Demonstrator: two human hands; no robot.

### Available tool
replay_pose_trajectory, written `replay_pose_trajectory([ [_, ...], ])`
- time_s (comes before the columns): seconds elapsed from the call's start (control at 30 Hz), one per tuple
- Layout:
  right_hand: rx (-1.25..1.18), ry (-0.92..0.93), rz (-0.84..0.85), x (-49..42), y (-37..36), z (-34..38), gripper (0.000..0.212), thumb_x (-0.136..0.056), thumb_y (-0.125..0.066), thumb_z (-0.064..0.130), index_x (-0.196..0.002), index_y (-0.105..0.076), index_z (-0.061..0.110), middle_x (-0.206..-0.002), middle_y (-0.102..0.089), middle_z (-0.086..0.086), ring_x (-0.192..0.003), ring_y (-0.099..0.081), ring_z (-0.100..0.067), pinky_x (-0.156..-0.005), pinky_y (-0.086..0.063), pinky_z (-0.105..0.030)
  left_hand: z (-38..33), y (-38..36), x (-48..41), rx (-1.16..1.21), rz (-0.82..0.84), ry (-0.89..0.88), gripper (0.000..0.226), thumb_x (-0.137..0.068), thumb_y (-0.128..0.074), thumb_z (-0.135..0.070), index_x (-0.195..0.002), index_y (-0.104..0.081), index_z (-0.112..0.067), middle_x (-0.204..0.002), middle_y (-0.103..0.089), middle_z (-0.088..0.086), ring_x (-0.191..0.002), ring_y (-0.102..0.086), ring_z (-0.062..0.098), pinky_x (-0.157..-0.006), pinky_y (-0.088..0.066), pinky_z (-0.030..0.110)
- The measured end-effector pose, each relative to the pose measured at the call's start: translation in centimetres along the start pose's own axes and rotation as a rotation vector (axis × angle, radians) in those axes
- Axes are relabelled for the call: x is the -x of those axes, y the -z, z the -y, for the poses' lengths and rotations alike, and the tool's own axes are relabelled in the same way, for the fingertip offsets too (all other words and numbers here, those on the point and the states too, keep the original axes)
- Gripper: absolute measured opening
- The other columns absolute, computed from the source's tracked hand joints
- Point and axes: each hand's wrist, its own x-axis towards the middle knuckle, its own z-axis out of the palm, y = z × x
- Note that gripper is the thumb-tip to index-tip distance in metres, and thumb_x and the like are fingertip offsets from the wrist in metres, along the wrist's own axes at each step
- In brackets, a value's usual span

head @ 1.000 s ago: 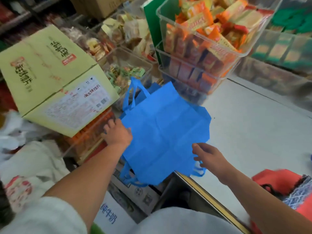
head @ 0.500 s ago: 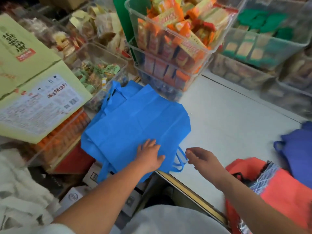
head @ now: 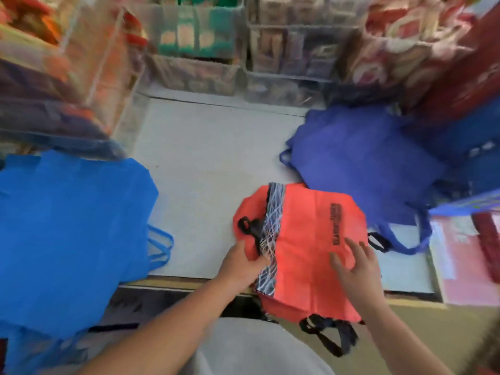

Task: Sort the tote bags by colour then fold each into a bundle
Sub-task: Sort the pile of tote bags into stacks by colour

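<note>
Red tote bag [head: 305, 220] being pinched at patterned-strip edge by left hand [head: 242, 262]; being pressed flat by right hand [head: 354, 263], fingers spread. Fabric judged light, floppy; edges best gripped.

Black lettering [head: 336, 224] on the orange tote bag [head: 303, 266] is too blurred to read.

We see an orange-red tote [head: 305, 239] at 6 o'clock with black handles [head: 327, 331] and a web-patterned grey-white band [head: 272, 226], a bright blue tote [head: 67, 226] at 9, a violet-blue tote [head: 359, 163] at 2
</note>
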Motion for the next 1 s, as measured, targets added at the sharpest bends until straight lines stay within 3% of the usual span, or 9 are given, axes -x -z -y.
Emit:
replay_pose_trajectory([
  [0.1,0.156,-0.211,0.059,-2.0,2.2,-6.1,0.099,-0.073,-0.051,0.084,-0.156,-0.035,0.033,-0.16,-0.034,-0.02,-0.152,-0.02,-0.034,-0.122,-0.025,-0.052,0.0,-3.4,0.3,-0.133,-0.083,0.037,0.079,-0.074,-0.075,-0.061,-0.136,-0.051,-0.017,-0.133,-0.059,0.005,-0.119,-0.059,0.021,-0.104,-0.049,0.039],
  [0.17,0.207,-0.25,0.136,-3.1,2.9,-8.6,0.104,-0.073,-0.052,0.089,-0.159,-0.025,0.039,-0.166,-0.024,-0.017,-0.155,-0.015,-0.033,-0.123,-0.022,-0.052,0.6,-4.7,0.4,-0.244,-0.17,0.078,0.094,-0.078,-0.074,-0.061,-0.15,-0.038,-0.011,-0.14,-0.047,0.012,-0.127,-0.053,0.031,-0.108,-0.046,0.041],
  [0.23,0.16,-0.231,0.214,-4.1,2.8,-10.0,0.102,-0.075,-0.057,0.086,-0.16,-0.02,0.043,-0.166,-0.024,-0.013,-0.153,-0.024,-0.032,-0.122,-0.027,-0.051,1.2,-5.6,0.7,-0.181,-0.186,0.135,0.108,-0.071,-0.073,-0.068,-0.154,-0.032,-0.013,-0.143,-0.049,0.011,-0.129,-0.054,0.031,-0.109,-0.045,0.041],
  [0.3,0.0,-0.215,0.272,-4.7,2.3,-10.3,0.104,-0.071,-0.062,0.085,-0.158,-0.02,0.046,-0.158,-0.04,-0.006,-0.14,-0.046,-0.028,-0.114,-0.04,-0.05,1.9,-6.5,0.7,-0.087,-0.181,0.161,0.112,-0.06,-0.068,-0.073,-0.151,-0.036,-0.016,-0.144,-0.056,0.007,-0.13,-0.056,0.028,-0.11,-0.045,0.045],
  [0.53,-0.194,-0.178,0.334,-3.2,-1.0,-6.6,0.095,-0.08,-0.073,0.065,-0.158,-0.023,0.043,-0.127,-0.039,0.003,-0.102,-0.056,-0.019,-0.101,-0.049,-0.037,3.3,-4.6,0.5,0.041,-0.348,0.176,0.09,-0.06,-0.054,-0.059,-0.143,-0.042,-0.027,-0.126,-0.063,0.003,-0.117,-0.062,0.028,-0.102,-0.052,0.049],
  [0.73,-0.253,-0.072,0.425,-2.1,-6.6,-0.6,0.096,-0.082,-0.072,0.063,-0.157,-0.014,0.051,-0.126,-0.038,0.002,-0.106,-0.054,-0.015,-0.102,-0.05,-0.039,3.5,2.9,1.6,0.053,-0.525,0.143,0.058,-0.075,-0.059,-0.039,-0.131,-0.05,-0.028,-0.111,-0.064,0.003,-0.104,-0.063,0.028,-0.095,-0.052,0.047],
  [0.87,-0.203,0.004,0.294,-3.7,-9.1,3.6,0.079,-0.085,-0.063,0.066,-0.154,-0.032,0.043,-0.136,-0.047,-0.005,-0.124,-0.052,-0.022,-0.106,-0.046,-0.043,3.1,7.0,1.3,0.195,-0.595,0.156,0.04,-0.083,-0.073,-0.013,-0.117,-0.058,-0.03,-0.095,-0.067,-0.012,-0.093,-0.067,0.021,-0.08,-0.049,0.035],
  [0.93,-0.064,0.1,0.079,-4.9,-9.1,5.0,0.065,-0.091,-0.059,0.058,-0.148,-0.046,0.031,-0.135,-0.046,-0.01,-0.129,-0.045,-0.031,-0.108,-0.043,-0.048,3.1,8.3,0.9,0.214,-0.601,0.16,0.04,-0.088,-0.071,-0.009,-0.124,-0.058,-0.022,-0.094,-0.063,-0.016,-0.095,-0.063,0.018,-0.081,-0.043,0.03],
  [1.0,0.107,0.253,-0.149,-6.4,-8.8,5.9,0.053,-0.094,-0.058,0.047,-0.138,-0.058,0.018,-0.124,-0.049,-0.015,-0.114,-0.048,-0.039,-0.097,-0.047,-0.051,3.0,9.1,0.5,0.217,-0.601,0.134,0.044,-0.093,-0.066,-0.007,-0.134,-0.054,-0.018,-0.102,-0.063,-0.013,-0.1,-0.06,0.016,-0.085,-0.042,0.028],
])
